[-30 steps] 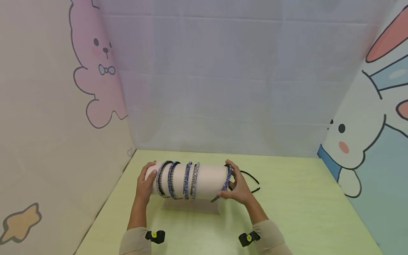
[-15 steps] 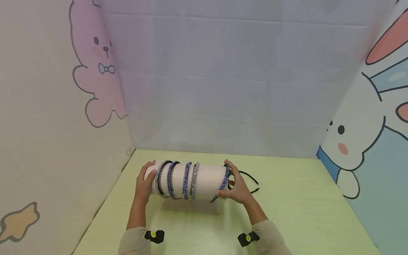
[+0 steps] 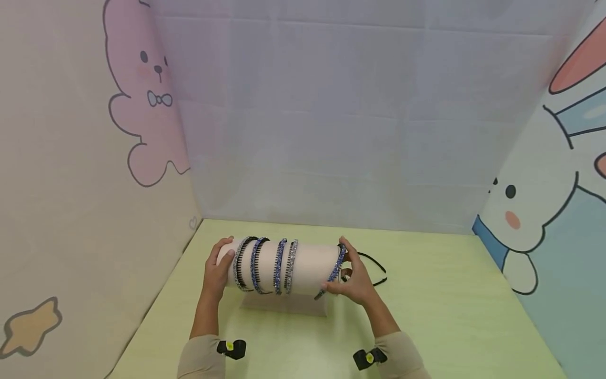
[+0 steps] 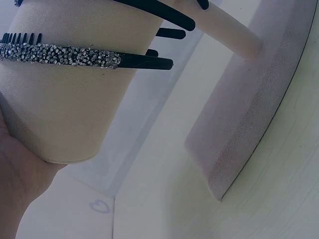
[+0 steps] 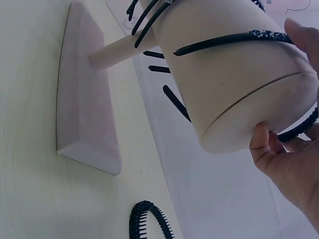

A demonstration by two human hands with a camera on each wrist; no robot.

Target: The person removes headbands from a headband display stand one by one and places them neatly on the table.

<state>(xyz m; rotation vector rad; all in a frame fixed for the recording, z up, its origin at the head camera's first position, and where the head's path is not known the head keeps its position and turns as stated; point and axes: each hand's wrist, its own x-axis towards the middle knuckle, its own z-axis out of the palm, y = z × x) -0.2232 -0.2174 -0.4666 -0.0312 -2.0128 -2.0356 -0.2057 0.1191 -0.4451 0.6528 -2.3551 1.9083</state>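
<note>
A pale cylindrical headband display stand (image 3: pixel 310 268) lies across the table on a low base. My left hand (image 3: pixel 218 271) grips its left end, thumb in front and fingers over the far side. At the right end, my right hand (image 3: pixel 355 279) holds a blue glittery headband (image 3: pixel 336 266) that sits slanted over the cylinder. The right thumb presses its beaded band near the front, and in the right wrist view curled fingers (image 5: pixel 264 149) meet the cylinder's end face. Black headband tips (image 5: pixel 209 45) stick out underneath. Several silver and blue headbands (image 3: pixel 278 266) ring the left half.
Behind my right hand, another black toothed headband (image 3: pixel 376 263) lies on the pale green table (image 3: pixel 450 305). The stand's base (image 3: pixel 284 304) rests below the cylinder, joined by a post (image 5: pixel 117 52). Walls with cartoon figures (image 3: pixel 511 210) enclose the table's sides and back.
</note>
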